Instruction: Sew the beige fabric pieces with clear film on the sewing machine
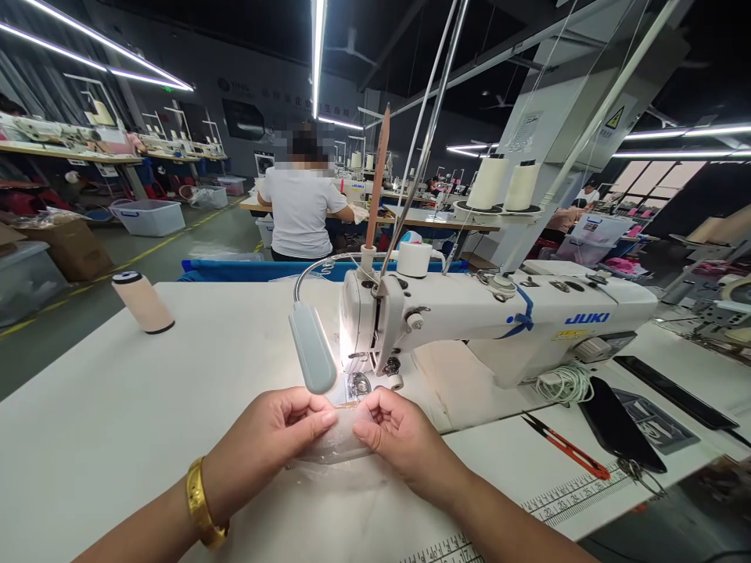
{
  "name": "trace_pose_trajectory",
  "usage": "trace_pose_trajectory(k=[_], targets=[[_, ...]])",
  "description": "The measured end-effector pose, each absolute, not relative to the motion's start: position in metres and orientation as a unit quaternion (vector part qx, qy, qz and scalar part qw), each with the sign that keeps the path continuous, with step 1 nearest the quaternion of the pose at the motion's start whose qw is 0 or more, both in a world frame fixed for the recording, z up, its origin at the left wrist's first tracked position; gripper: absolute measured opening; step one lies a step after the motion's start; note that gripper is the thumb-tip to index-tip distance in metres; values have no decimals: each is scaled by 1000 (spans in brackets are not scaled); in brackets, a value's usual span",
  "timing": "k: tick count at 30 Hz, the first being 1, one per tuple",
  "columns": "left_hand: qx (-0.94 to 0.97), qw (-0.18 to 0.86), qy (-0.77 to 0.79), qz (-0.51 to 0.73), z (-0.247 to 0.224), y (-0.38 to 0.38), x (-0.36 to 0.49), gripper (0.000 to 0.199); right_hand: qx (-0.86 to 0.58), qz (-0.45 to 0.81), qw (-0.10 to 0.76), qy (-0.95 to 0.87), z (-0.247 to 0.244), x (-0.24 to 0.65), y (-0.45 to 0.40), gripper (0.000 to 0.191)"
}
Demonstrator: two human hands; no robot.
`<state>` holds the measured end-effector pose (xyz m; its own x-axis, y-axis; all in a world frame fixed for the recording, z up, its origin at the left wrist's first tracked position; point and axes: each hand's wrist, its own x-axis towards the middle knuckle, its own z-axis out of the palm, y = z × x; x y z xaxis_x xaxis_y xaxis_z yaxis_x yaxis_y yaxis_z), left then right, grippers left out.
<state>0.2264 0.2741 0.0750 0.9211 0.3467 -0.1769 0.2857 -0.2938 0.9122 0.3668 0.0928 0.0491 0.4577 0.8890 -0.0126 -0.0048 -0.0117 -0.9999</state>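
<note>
A piece of sheer, pale fabric (337, 446) is stretched between my two hands, just in front of the sewing machine (446, 301). My left hand (290, 426) pinches its left side between thumb and fingers. On the other side, my right hand (390, 426) grips it the same way, a small gap between the two. Behind my fingertips sits the presser foot (357, 385), lit by the machine's lamp. A grey flat lamp head (313, 348) on a bent metal neck hangs close above my left hand. The fabric's lower part droops over the white tabletop (76, 422).
A peach thread cone (144, 301) stands at the left. To the right lie orange thread snips (566, 446), a black phone (622, 422), a coiled pale cord (564, 383) and a printed ruler (563, 500). A pencil (379, 180) stands upright on the machine. A person (302, 199) sits ahead.
</note>
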Motion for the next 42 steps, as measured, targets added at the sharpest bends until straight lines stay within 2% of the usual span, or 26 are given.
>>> trace_pose_trajectory(k=[13, 19, 24, 31, 42], targets=[[793, 578, 193, 26, 74, 272, 226, 56, -610, 368, 602, -362, 50, 366, 91, 27], [791, 577, 200, 26, 76, 272, 226, 55, -582, 397, 615, -355, 52, 366, 90, 39], [795, 572, 200, 19, 76, 271, 224, 50, -597, 372, 618, -350, 54, 367, 90, 38], [804, 561, 198, 28, 73, 272, 225, 56, -600, 363, 625, -343, 56, 366, 90, 39], [816, 546, 188, 29, 92, 262, 225, 51, -629, 338, 605, -352, 54, 364, 86, 44]])
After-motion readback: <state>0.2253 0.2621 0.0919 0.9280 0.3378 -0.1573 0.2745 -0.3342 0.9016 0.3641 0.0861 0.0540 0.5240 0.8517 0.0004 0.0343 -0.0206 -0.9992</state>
